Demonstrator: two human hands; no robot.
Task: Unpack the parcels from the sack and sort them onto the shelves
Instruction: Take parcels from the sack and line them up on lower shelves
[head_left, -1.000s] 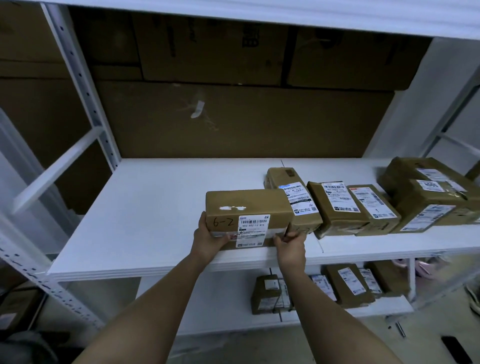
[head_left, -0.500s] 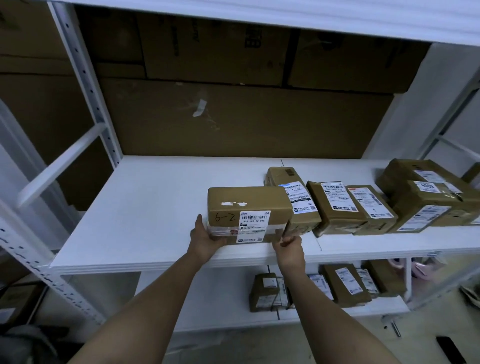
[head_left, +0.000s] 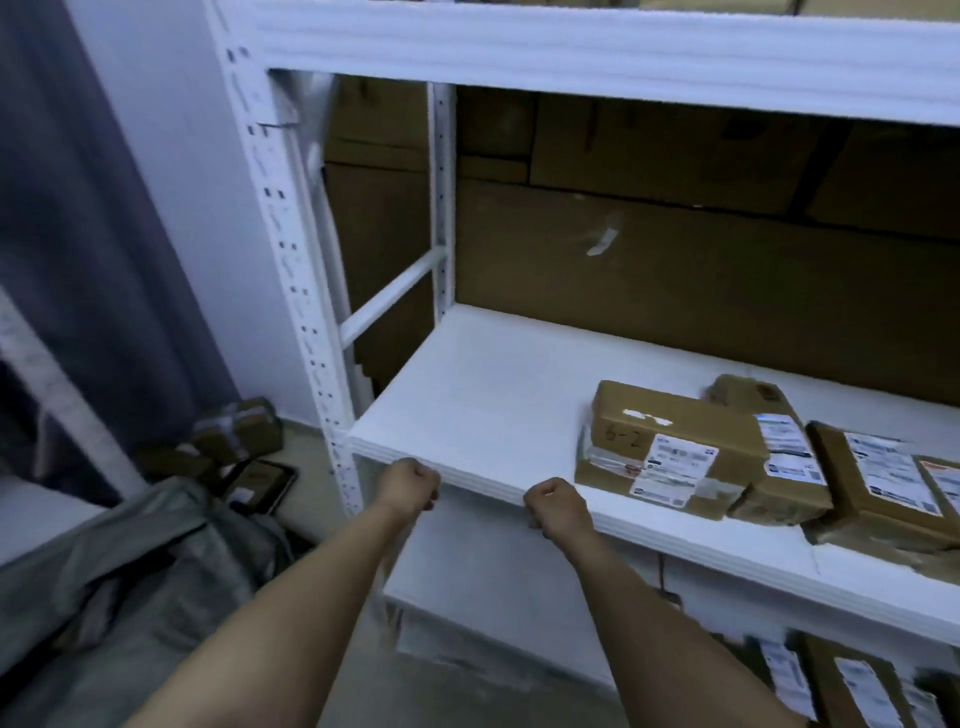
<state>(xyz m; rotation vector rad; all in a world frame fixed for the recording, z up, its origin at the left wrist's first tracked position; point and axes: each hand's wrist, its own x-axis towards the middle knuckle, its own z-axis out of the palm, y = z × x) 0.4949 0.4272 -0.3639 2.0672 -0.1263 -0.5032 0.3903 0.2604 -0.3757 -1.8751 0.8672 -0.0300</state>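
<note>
Two bare forearms reach up from the bottom of the frame. The left hand (head_left: 410, 486) and the right hand (head_left: 556, 503) hang just below and in front of the front edge of the middle shelf (head_left: 483, 410), near the centre of the frame; both have their fingers curled into loose fists and hold nothing, and they sit apart from each other. In the lower left of the frame lies the grey sack (head_left: 140, 582), crumpled on the floor. Past it, against the wall at left centre, a few small brown boxes (head_left: 239, 431) sit on the floor, blurred. In the lower right corner, more labelled parcels (head_left: 852, 680) stand on the lower shelf. On the middle shelf, right of centre, the parcel marked 6-2 (head_left: 670, 447) lies flat near the front edge, clear of both hands, its white label facing the camera. Just beside it on the right, touching or nearly so, is a row of other brown parcels (head_left: 831, 467) with white labels, running to the right edge of the frame. Behind the shelf, large flat cardboard sheets (head_left: 675, 270) fill the background, and the white upright post (head_left: 291, 260) of the rack stands at left.
</note>
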